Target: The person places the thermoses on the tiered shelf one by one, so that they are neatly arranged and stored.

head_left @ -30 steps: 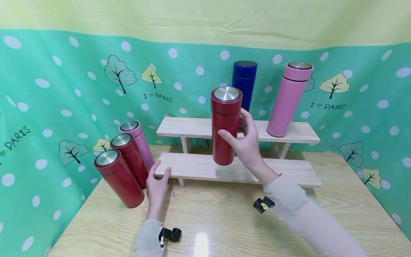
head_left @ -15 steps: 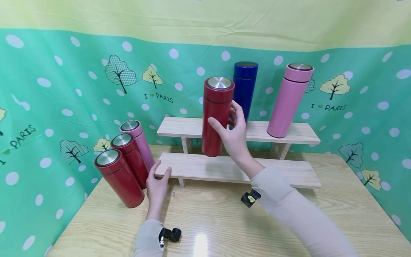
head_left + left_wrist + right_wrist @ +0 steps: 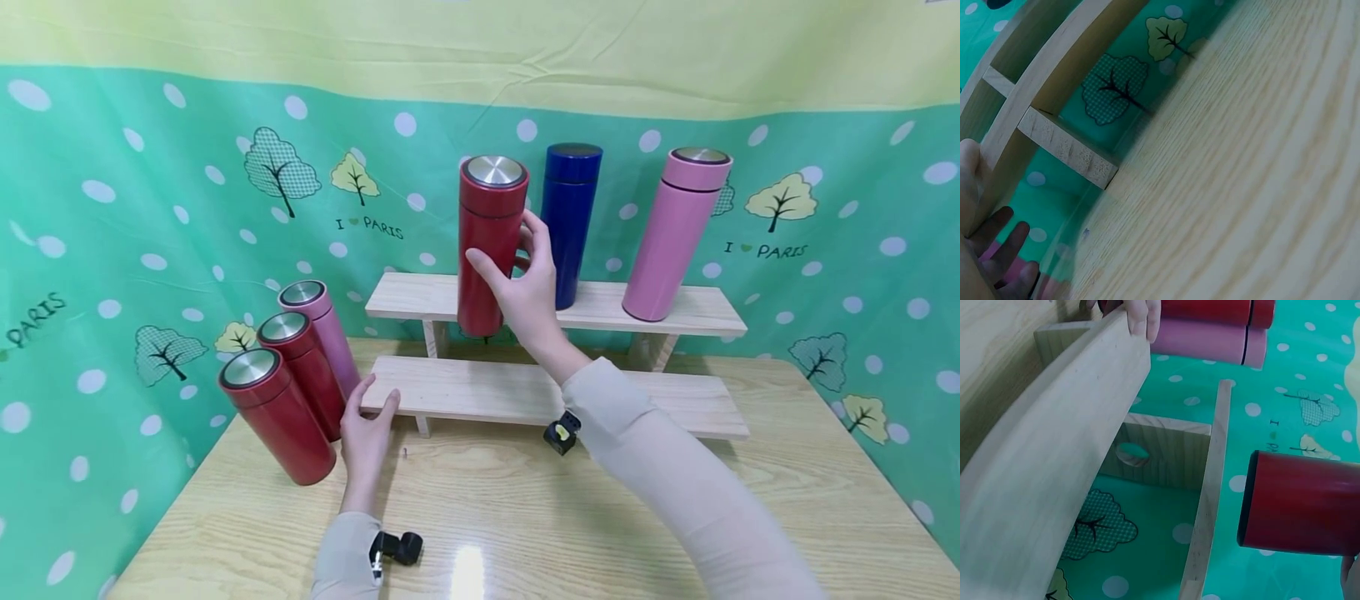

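Note:
My right hand (image 3: pixel 528 292) grips a red thermos bottle (image 3: pixel 483 271) with a silver lid, upright in front of the upper shelf's left half. In the right wrist view, the base end of this red thermos (image 3: pixel 1304 503) is apart from the shelf edge. My left hand (image 3: pixel 367 437) holds the left end of the lower wooden shelf (image 3: pixel 480 387), its thumb on the front edge. Beside the left hand stand two red thermoses (image 3: pixel 281 421) and a pink one (image 3: pixel 333 333). On the upper shelf (image 3: pixel 412 293) stand a blue thermos (image 3: pixel 567 233) and a pink thermos (image 3: pixel 675 242).
The two-tier wooden rack stands on a wood-grain table (image 3: pixel 480 508) near the back. Behind it hangs a green and yellow curtain (image 3: pixel 442 167) with dots and trees. Wooden supports (image 3: pixel 1066 147) hold the shelves up.
My right hand has moved the red thermos up and to the left, away from in front of the blue thermos. The left hand stays at the lower shelf's end.

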The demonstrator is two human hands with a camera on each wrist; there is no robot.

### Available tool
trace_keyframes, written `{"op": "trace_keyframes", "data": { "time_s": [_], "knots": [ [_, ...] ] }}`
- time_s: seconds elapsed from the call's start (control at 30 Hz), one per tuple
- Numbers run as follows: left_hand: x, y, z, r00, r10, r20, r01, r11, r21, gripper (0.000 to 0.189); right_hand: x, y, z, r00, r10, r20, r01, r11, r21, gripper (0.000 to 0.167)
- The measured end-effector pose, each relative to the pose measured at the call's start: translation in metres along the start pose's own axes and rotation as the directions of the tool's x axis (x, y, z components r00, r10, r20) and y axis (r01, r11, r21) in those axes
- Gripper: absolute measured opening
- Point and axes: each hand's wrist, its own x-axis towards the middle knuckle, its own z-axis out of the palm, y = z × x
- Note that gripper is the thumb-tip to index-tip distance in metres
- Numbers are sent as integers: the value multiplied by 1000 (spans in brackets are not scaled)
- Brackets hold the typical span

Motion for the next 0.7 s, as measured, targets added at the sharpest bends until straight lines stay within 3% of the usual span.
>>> {"op": "trace_keyframes", "data": {
  "time_s": [0.23,0.47,0.7],
  "knots": [
    [0,0,0,1000,-5,8,5,1000,8,61,16,-1,6,999,39,-5,-39,999,-24,72],
    [1,0,1,1000,-8,13,8,1000,-2,61,26,-23,12,995,103,7,-103,993,-55,70],
    [1,0,1,1000,-1,3,1,1000,-4,60,41,6,17,996,94,4,-94,992,-90,74]
  ]
}}
